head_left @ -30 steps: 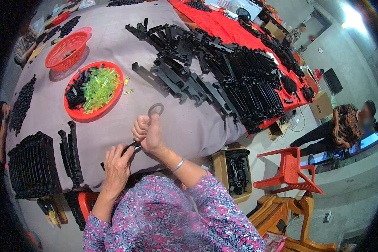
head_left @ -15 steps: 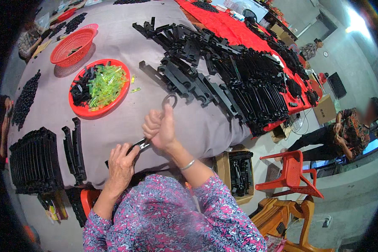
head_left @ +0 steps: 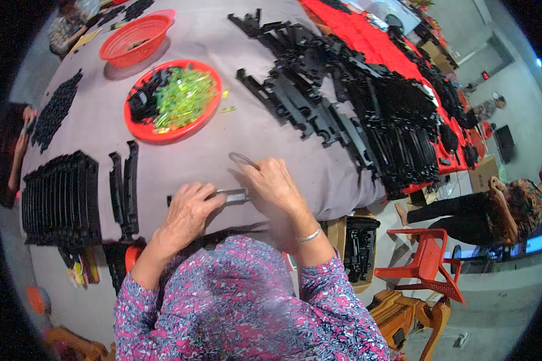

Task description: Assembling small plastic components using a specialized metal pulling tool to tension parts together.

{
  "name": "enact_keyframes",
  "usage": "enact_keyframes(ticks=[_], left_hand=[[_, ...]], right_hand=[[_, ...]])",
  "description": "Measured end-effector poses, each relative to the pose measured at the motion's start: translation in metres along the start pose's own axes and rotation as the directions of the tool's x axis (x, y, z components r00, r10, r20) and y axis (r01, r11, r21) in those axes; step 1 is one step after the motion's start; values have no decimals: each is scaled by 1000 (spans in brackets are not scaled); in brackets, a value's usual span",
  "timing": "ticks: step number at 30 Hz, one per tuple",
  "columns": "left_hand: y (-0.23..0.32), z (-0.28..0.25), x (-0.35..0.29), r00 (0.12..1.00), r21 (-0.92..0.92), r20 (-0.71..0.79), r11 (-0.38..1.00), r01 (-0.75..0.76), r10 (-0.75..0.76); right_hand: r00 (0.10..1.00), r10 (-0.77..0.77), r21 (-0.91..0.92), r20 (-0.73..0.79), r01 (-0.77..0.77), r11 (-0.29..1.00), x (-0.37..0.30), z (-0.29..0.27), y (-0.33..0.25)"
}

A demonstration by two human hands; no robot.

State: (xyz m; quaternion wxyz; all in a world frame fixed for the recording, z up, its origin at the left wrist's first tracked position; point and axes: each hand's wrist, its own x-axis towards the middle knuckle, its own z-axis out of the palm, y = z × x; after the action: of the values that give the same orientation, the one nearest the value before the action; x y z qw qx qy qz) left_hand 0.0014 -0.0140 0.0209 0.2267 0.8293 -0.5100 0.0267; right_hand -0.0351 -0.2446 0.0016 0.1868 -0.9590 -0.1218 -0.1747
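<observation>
My left hand (head_left: 190, 212) is closed over a long black plastic part at the table's near edge. One end of the part pokes out left of my fingers, and its shiny grey end (head_left: 235, 196) shows on the right. My right hand (head_left: 278, 188), with a silver bangle at the wrist, is closed on a tool with a dark ring handle (head_left: 242, 160). The rest of that tool is hidden by my hand. Beyond my hands stands a red round tray (head_left: 133, 127) holding small black pieces (head_left: 147, 96) and clear yellow-green pieces (head_left: 186, 99).
Black plastic parts (head_left: 60, 198) stand in a row at left, beside two loose ones (head_left: 124, 192). A large pile (head_left: 367, 114) covers the right side. A red basket (head_left: 140, 39) stands farther back. A red chair (head_left: 418, 256) and a person (head_left: 494, 207) are at right.
My right hand has moved right and turned from thumb-up to back-up, the ring handle tilting flatter. My left hand stays on the part. The view has shifted.
</observation>
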Motion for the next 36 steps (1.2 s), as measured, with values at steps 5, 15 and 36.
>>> enact_keyframes(ticks=[5,15,36], left_hand=[[-21,8,0,989,32,-104,994,-105,108],[-36,24,-30,928,-180,-353,982,61,-123],[6,15,-44,982,48,-150,991,123,-115]], right_hand=[[921,240,169,305,-301,938,2,-8,-23],[759,340,575,555,-645,504,-31,15,-51],[975,190,891,117,-19,-453,57,13,-67]])
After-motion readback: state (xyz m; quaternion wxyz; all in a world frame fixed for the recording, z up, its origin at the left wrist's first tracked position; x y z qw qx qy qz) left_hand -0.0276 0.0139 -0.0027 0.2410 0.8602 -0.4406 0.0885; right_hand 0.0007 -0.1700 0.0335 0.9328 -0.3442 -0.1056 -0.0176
